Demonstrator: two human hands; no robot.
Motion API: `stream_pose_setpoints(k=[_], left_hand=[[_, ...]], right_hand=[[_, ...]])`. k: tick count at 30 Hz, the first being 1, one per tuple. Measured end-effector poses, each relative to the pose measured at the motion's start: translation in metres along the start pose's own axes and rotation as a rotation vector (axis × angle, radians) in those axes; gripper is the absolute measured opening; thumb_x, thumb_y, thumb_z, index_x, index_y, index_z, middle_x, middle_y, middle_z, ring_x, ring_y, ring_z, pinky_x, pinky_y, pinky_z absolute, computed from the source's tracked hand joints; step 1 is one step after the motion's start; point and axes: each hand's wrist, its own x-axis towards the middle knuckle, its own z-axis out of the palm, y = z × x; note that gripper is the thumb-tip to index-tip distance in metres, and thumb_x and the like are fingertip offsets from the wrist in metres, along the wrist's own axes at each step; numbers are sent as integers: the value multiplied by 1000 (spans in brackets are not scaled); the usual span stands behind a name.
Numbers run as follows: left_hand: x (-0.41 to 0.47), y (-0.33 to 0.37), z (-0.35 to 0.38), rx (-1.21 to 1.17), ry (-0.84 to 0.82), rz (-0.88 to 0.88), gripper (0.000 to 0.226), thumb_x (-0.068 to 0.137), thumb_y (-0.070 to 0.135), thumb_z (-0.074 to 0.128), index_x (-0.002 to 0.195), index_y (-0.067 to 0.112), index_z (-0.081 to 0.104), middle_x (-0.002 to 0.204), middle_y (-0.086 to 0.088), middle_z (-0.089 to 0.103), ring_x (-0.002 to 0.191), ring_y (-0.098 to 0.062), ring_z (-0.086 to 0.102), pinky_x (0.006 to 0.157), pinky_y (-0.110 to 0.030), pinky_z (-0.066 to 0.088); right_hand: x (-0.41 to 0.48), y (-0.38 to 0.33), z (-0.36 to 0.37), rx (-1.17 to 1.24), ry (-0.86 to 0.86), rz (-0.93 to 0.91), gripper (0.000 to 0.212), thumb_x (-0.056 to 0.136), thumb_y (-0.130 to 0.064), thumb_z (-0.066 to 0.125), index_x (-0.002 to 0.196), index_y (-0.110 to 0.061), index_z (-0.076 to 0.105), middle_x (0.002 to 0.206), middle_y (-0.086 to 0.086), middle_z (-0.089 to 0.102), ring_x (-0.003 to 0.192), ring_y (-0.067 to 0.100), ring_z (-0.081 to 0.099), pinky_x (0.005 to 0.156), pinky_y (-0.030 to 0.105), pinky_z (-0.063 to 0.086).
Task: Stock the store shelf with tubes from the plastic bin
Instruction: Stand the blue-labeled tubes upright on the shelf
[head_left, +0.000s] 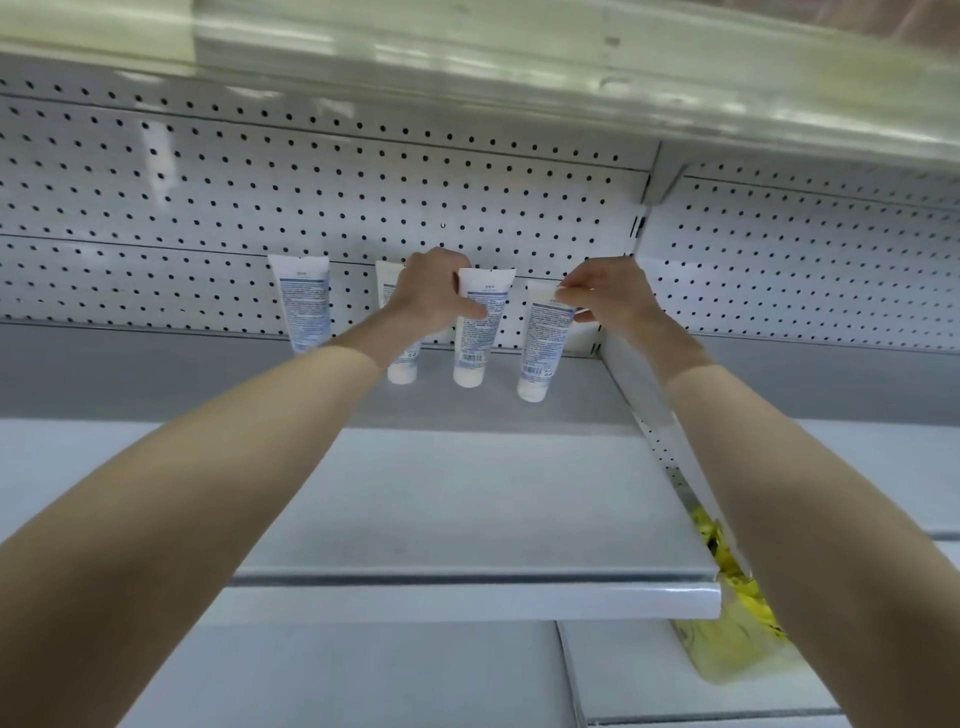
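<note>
Several white tubes with blue print stand cap-down at the back of the white shelf, leaning on the pegboard. The leftmost tube stands alone. My left hand grips the third tube, thumb across its front, and partly hides the second tube behind it. My right hand pinches the crimped top of the rightmost tube, which tilts slightly. The plastic bin is out of view.
A perforated white back panel rises behind the tubes. Another shelf hangs close overhead. A vertical divider bounds the shelf on the right, with yellow packets below it. Lower shelves lie beneath.
</note>
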Motion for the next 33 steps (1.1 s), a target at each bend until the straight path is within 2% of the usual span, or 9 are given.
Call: stream_pose_setpoints(k=[2,5,10,13,18,25,27,29,33], left_hand=[[4,-1,3,8,-6,-9,32,65,10,81,62,14,50,62,4,50,63,-15,48,51,-19,32],[7,-3,7,19,-27,-17,24,67,8,80,80,8,60,68,1,53,63,-14,50,50,-16,33],[11,-8,13,20,-30,-44,23,69,5,77,83,7,58,67,0,52,69,-20,51,50,-21,34],[14,-9,13,22,-28,-61,32,72,4,75,101,2,61,76,-5,55,72,-20,52,58,-22,35],[10,-10,13,38,-14,-56,42,76,0,70,116,1,55,103,-18,64,91,-28,61,71,-25,41],[-4,-8,10,10,-19,-55,52,80,3,67,126,3,44,102,-17,65,94,-29,62,76,-31,48],[-11,-9,9,-22,-22,-72,56,81,9,68,130,3,40,96,-11,62,91,-26,59,70,-28,45],[-21,-10,6,-42,-39,-80,61,83,16,67,134,5,37,87,-1,55,88,-21,53,63,-23,41],[-43,-13,-1,-14,-116,-107,65,84,29,67,137,6,35,111,-8,54,97,-20,49,79,-27,37]], right_hand=[[3,3,0,0,-4,5,7,79,-2,68,86,-2,67,71,2,61,68,16,59,67,25,56],[6,8,1,17,-6,3,7,79,-1,68,86,-3,66,77,8,62,74,21,61,69,28,57],[13,11,2,34,-18,11,14,78,-1,68,70,-10,63,71,3,61,76,22,61,74,33,57],[15,11,4,42,-12,9,17,79,-1,68,68,-13,62,72,4,62,77,22,61,76,34,56],[13,9,5,52,13,6,4,80,-3,67,83,-5,66,85,13,64,78,22,60,77,36,56],[3,8,6,15,2,64,36,79,-8,69,113,-5,59,82,-3,59,85,19,59,75,33,55],[-3,9,6,-42,-2,111,47,78,-11,70,121,-7,52,80,-7,58,87,20,59,80,36,56],[-11,13,5,-87,-12,168,55,77,-16,72,125,-7,47,88,0,62,85,21,61,81,37,56],[-36,17,5,-181,-62,223,64,75,-26,74,128,-4,45,104,9,61,82,24,61,79,35,55]])
